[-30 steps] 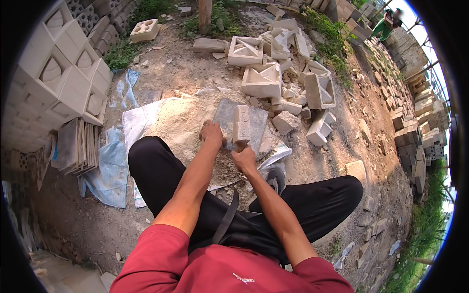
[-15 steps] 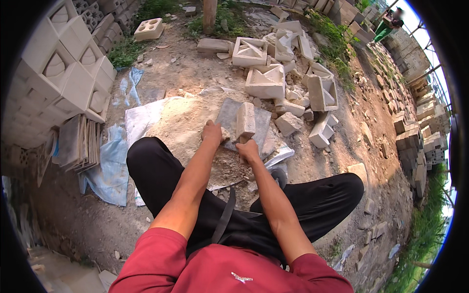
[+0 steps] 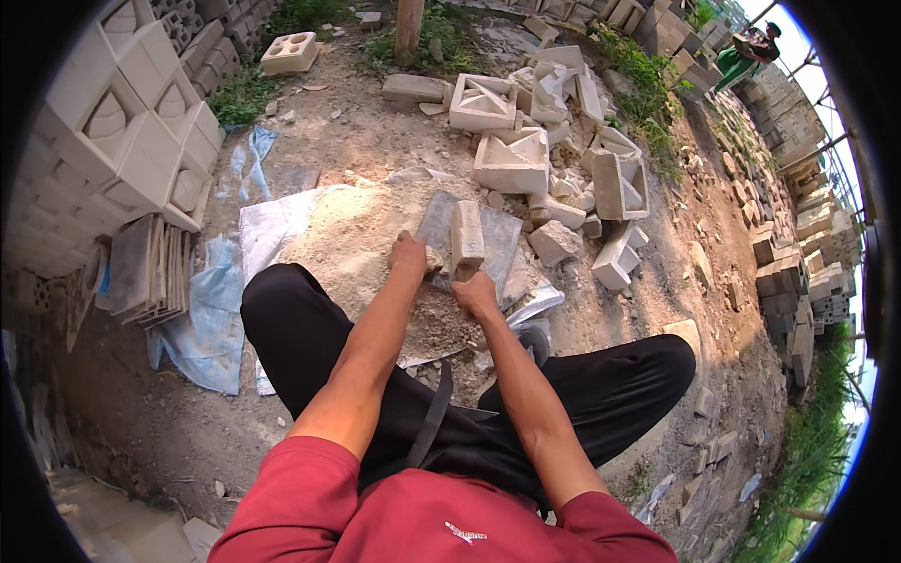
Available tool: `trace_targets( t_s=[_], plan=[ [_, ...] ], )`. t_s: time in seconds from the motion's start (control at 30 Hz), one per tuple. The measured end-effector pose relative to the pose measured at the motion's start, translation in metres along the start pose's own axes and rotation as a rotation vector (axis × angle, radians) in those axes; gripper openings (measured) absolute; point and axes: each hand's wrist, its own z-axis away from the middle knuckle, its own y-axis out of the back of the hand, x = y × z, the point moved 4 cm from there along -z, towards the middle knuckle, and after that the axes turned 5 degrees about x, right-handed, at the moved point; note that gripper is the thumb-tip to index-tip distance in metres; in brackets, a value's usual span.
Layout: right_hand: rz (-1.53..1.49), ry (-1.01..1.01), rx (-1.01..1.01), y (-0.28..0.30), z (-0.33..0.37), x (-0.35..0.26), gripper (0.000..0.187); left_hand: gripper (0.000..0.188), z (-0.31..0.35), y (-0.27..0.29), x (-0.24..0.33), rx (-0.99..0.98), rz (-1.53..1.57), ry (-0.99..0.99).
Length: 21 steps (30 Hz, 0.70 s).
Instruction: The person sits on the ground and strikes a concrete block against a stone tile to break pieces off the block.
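My right hand is closed round the near end of a pale, brick-shaped block, which points away from me over a flat grey slab. Whether the block has a handle is hidden by the fingers. To its left, my left hand is closed at the slab's left edge, on a small chunk of concrete. Crushed pale grit lies on a white sheet around the slab, with more crumbs between my forearms.
Broken moulded blocks and rubble are heaped beyond the slab, to the right. Patterned blocks are stacked at left, above leaning thin boards and a blue sheet. A wooden post stands ahead; another person is far right.
My right hand and the block have shifted slightly left, and the block's near end sits a little lower. My left hand stays in place. The far person has come more into view.
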Motion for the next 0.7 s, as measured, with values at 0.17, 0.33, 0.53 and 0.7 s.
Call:
trace_targets(
  t_s=[0.17, 0.33, 0.53, 0.7],
  plan=[
    [-0.22, 0.114, 0.22, 0.016, 0.025, -0.037, 0.054, 0.059, 0.004, -0.002, -0.009, 0.011, -0.079, 0.044],
    [0.006, 0.09, 0.172, 0.008, 0.02, -0.001, 0.056, 0.058, 0.003, 0.006, 0.008, -0.01, -0.133, 0.002],
    [0.013, 0.029, -0.034, 0.017, 0.008, -0.026, 0.058, 0.054, 0.004, 0.002, -0.005, -0.035, -0.147, 0.037],
    [-0.146, 0.08, 0.133, 0.012, -0.004, -0.002, 0.059, 0.044, 0.014, 0.001, 0.028, 0.143, -0.258, -0.289]
  ],
)
